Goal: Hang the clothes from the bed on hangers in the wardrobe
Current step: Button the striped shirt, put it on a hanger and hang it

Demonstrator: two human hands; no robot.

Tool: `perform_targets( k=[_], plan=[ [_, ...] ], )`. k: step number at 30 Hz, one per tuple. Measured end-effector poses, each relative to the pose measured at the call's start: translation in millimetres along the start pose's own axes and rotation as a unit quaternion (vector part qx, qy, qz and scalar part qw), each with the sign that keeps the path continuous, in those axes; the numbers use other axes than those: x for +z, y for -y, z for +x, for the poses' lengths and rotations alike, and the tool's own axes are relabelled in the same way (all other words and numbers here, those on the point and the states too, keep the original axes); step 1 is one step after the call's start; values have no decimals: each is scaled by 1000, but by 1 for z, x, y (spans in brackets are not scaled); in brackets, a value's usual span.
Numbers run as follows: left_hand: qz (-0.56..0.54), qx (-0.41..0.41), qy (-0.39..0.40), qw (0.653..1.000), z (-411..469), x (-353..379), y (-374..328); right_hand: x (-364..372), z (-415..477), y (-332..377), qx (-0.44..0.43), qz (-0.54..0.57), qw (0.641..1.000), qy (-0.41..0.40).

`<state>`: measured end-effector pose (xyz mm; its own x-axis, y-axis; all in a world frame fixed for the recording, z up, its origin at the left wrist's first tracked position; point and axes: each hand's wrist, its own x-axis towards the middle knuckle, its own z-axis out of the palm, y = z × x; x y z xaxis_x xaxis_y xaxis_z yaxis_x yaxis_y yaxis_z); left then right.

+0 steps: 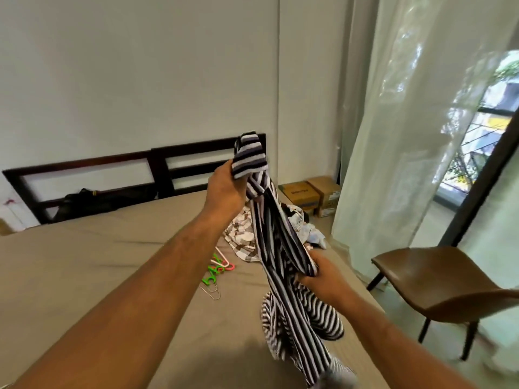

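My left hand [227,189] grips the top end of a black-and-white striped garment [280,254], raised above the bed [84,276]. My right hand [323,279] holds the same garment lower down, fingers curled round a bunched fold, and the rest hangs twisted beneath it toward the mattress. Behind the garment a small pile of patterned clothes [243,238] lies near the bed's right edge. A few hangers [216,272], green, pink and wire, lie on the cover beside that pile. A dark headboard [157,164] stands against the wall. Right of the bed are cardboard boxes [311,195], a sheer curtain [407,136] and a brown chair [438,284].
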<state>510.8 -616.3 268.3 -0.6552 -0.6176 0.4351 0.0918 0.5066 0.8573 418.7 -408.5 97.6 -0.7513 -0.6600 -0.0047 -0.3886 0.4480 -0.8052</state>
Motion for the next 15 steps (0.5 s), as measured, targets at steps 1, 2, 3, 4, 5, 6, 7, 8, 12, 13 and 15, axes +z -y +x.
perform_targets(
  k=[1,2,3,4,5,6,7,8,12,13,15],
  plan=[
    [-18,-10,13,1000,-3,-6,-3,-8,-3,-4,12,16,1000,1],
    [-12,-23,19,999,-6,-12,-3,-19,-7,-4,26,39,999,8],
    [5,-30,21,999,-10,-18,-5,-32,-9,-5,41,55,998,15],
    [21,-34,19,999,-12,-25,-3,-45,-10,-4,50,59,997,12],
    [31,-40,15,999,-14,-34,-1,-60,-10,-3,57,53,997,-5],
    [46,-44,4,998,-15,-44,2,-74,-10,1,58,41,997,-29],
    [66,-51,-9,996,-15,-55,6,-90,-9,3,54,33,997,-52],
    [77,-63,-20,995,-12,-63,13,-105,-9,8,45,34,996,-70],
    [89,-106,-77,987,-6,-89,17,-154,-10,39,-17,102,992,-77],
    [88,-114,-89,986,-4,-93,17,-162,-11,46,-30,127,989,-74],
    [74,-130,-110,983,-1,-98,18,-171,-9,60,-57,151,984,-81]
  ],
)
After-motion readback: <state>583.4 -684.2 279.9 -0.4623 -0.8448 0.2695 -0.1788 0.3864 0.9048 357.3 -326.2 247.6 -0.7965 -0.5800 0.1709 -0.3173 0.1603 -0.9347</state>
